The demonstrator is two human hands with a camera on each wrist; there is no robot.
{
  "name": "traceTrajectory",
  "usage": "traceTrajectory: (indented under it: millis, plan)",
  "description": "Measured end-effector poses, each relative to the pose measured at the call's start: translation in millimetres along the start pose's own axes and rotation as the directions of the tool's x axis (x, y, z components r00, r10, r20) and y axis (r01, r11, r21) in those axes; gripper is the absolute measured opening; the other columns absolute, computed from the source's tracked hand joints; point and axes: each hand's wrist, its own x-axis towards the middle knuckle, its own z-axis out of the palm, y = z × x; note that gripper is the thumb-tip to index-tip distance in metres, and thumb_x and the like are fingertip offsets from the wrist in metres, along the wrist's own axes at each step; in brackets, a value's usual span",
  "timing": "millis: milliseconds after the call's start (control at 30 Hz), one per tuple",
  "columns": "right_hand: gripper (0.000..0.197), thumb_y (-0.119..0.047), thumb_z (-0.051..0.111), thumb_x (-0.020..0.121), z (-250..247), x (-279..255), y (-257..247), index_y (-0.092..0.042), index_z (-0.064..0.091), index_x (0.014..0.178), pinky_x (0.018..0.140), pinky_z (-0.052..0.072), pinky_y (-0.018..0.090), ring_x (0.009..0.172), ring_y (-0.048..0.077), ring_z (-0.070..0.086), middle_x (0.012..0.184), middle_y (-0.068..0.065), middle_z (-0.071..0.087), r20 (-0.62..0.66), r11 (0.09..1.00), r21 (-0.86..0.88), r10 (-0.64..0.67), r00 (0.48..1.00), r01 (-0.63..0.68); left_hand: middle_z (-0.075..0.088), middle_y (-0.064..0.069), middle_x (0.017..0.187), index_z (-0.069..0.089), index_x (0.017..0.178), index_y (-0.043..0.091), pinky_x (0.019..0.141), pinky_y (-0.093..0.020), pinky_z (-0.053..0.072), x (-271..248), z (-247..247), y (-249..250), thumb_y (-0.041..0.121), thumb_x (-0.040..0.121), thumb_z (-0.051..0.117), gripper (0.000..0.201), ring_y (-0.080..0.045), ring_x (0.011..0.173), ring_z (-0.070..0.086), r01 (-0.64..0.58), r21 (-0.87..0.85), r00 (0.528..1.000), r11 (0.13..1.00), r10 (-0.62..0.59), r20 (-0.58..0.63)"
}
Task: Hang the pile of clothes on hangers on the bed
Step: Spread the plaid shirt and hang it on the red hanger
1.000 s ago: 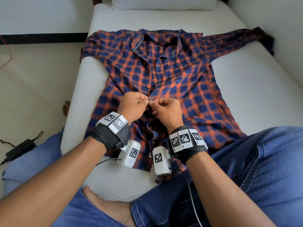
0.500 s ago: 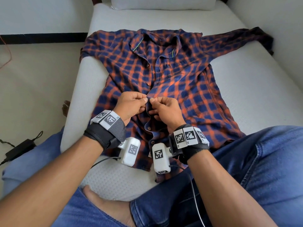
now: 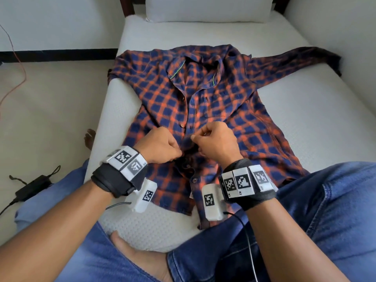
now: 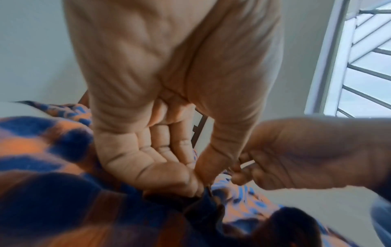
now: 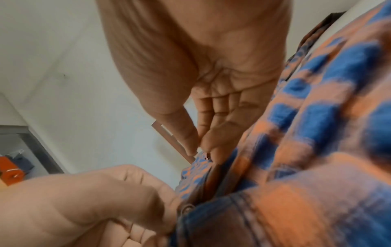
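The plaid shirt (image 3: 213,110) lies spread front-up across the bed (image 3: 305,123), its hem at the near edge. The left hand (image 3: 160,144) and right hand (image 3: 216,142) each pinch its front placket mid-shirt with curled fingers.

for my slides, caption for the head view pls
Left hand and right hand pinch the front placket of a plaid shirt spread on the bed.

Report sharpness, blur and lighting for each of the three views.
Head view: even daylight, plaid shirt sharp, bed edges bowed by the wide lens. Left wrist view: left hand looms large, shirt smeared, window bright. Right wrist view: right hand fairly clear, plaid blurred.
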Motion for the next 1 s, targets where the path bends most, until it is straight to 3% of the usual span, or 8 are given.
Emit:
traceTrajectory:
  millis: [167, 267, 333, 433, 567, 667, 767, 1000]
  plan:
    - [0.010, -0.025, 0.070, 0.087, 18.5, 4.8, -4.1, -0.019, 0.070, 0.095, 0.086, 0.047, 0.032, 0.097, 0.021, 0.064, 0.094, -0.003, 0.069, -0.040, 0.988, -0.113, -0.109, 0.993, 0.104, 0.068, -0.009, 0.066, 0.068, 0.070, 0.004, 0.066, -0.038, 0.054, -4.0, 13.8, 2.9, 0.030, 0.071, 0.070, 0.027, -0.024, 0.071, 0.066, 0.000, 0.175, 0.995, 0.985, -0.016, 0.093]
    - [0.030, -0.034, 0.071, 0.085, 30.9, 8.1, 5.8, -0.012, 0.069, 0.105, 0.088, 0.045, 0.035, 0.105, 0.029, 0.062, 0.106, 0.007, 0.069, 0.006, 0.963, -0.260, -0.066, 0.998, 0.065, 0.051, -0.005, 0.053, 0.054, 0.055, 0.007, 0.060, -0.036, 0.048, -3.8, 15.9, 7.4, 0.027, 0.074, 0.067, 0.031, -0.025, 0.059, 0.052, -0.026, 0.218, 0.996, 0.976, 0.006, 0.091]
    - [0.038, -0.042, 0.072, 0.082, 36.6, 7.9, 8.6, -0.008, 0.066, 0.097, 0.084, 0.046, 0.035, 0.101, 0.032, 0.063, 0.104, 0.010, 0.068, 0.003, 0.954, -0.296, -0.056, 0.998, 0.054, 0.047, -0.003, 0.050, 0.052, 0.050, 0.010, 0.056, -0.032, 0.043, -3.6, 11.9, 9.9, 0.023, 0.074, 0.066, 0.031, -0.020, 0.054, 0.045, -0.029, 0.199, 0.994, 0.980, 0.006, 0.112]
    - [0.040, -0.043, 0.072, 0.079, 37.7, 5.2, 5.4, -0.010, 0.050, 0.080, 0.074, 0.042, 0.035, 0.096, 0.036, 0.061, 0.100, 0.014, 0.063, 0.004, 0.940, -0.337, -0.054, 0.999, 0.052, 0.059, 0.003, 0.050, 0.060, 0.049, 0.009, 0.054, -0.024, 0.045, 1.7, 1.6, 13.2, 0.017, 0.076, 0.065, 0.029, -0.013, 0.048, 0.052, -0.022, 0.166, 0.986, 0.986, -0.006, 0.167]
    - [0.036, -0.035, 0.071, 0.081, 26.8, 1.3, -1.2, -0.011, 0.045, 0.081, 0.069, 0.040, 0.033, 0.098, 0.039, 0.061, 0.100, 0.015, 0.063, 0.029, 0.913, -0.403, -0.048, 0.998, 0.056, 0.072, 0.008, 0.066, 0.076, 0.068, 0.017, 0.067, -0.023, 0.052, 19.5, -20.9, 22.7, 0.019, 0.079, 0.065, 0.015, -0.003, 0.062, 0.065, -0.058, 0.178, 0.992, 0.982, 0.038, 0.118]
    - [0.031, -0.036, 0.071, 0.084, 23.9, 6.1, -10.9, -0.011, 0.054, 0.090, 0.069, 0.042, 0.034, 0.104, 0.038, 0.061, 0.107, 0.015, 0.065, 0.074, 0.882, -0.462, -0.070, 0.995, 0.096, 0.073, 0.009, 0.079, 0.078, 0.078, 0.019, 0.074, -0.028, 0.051, 44.0, -30.5, 29.3, 0.019, 0.080, 0.066, 0.012, -0.012, 0.083, 0.067, -0.095, 0.296, 0.994, 0.950, 0.108, -0.029]
    - [0.038, -0.037, 0.070, 0.086, 23.7, 18.1, -20.6, -0.008, 0.062, 0.109, 0.069, 0.043, 0.034, 0.107, 0.035, 0.062, 0.113, 0.013, 0.064, 0.102, 0.838, -0.532, -0.079, 0.992, 0.122, 0.074, 0.004, 0.095, 0.077, 0.089, 0.024, 0.086, -0.037, 0.055, 66.7, -26.4, 28.9, 0.018, 0.081, 0.069, 0.013, -0.021, 0.095, 0.067, -0.094, 0.423, 0.993, 0.901, 0.114, -0.021]
    - [0.026, -0.020, 0.066, 0.087, 18.1, 39.0, -37.3, -0.006, 0.066, 0.109, 0.065, 0.046, 0.033, 0.102, 0.034, 0.066, 0.110, 0.015, 0.068, 0.167, 0.822, -0.548, -0.076, 0.983, 0.157, 0.071, -0.011, 0.107, 0.076, 0.103, 0.017, 0.083, -0.037, 0.055, 86.7, -10.8, 25.1, 0.017, 0.082, 0.069, 0.022, -0.033, 0.097, 0.067, -0.034, 0.465, 0.999, 0.884, 0.033, 0.011]
